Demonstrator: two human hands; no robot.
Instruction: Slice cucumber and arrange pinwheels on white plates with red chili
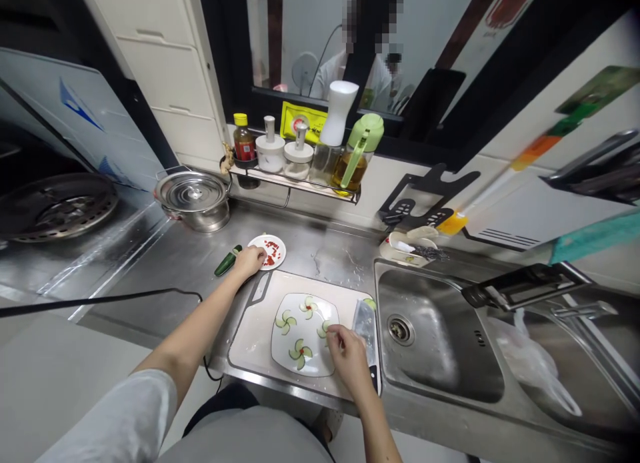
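Observation:
My left hand [251, 259] reaches over the near left rim of a small white plate [281, 251] that bears chopped red bits [271, 255]. Its fingers are pinched together, and whatever is between them is too small to see. A dark green cucumber piece [227, 261] lies just left of that hand. My right hand [349, 356], fingers curled in, hovers at the right side of a larger white plate [287, 343]. Several pinwheels of cucumber slices [300, 353] are laid out there, some with red centres. The hand partly hides the right-hand pinwheel [324, 329].
Under the large plate lies a cutting board [250, 343], with a cleaver [365, 326] along its right side. A steel sink [440, 336] adjoins on the right. A lidded pot [200, 199] stands back left, below a rack of seasoning jars [299, 159] and an oil bottle [353, 166].

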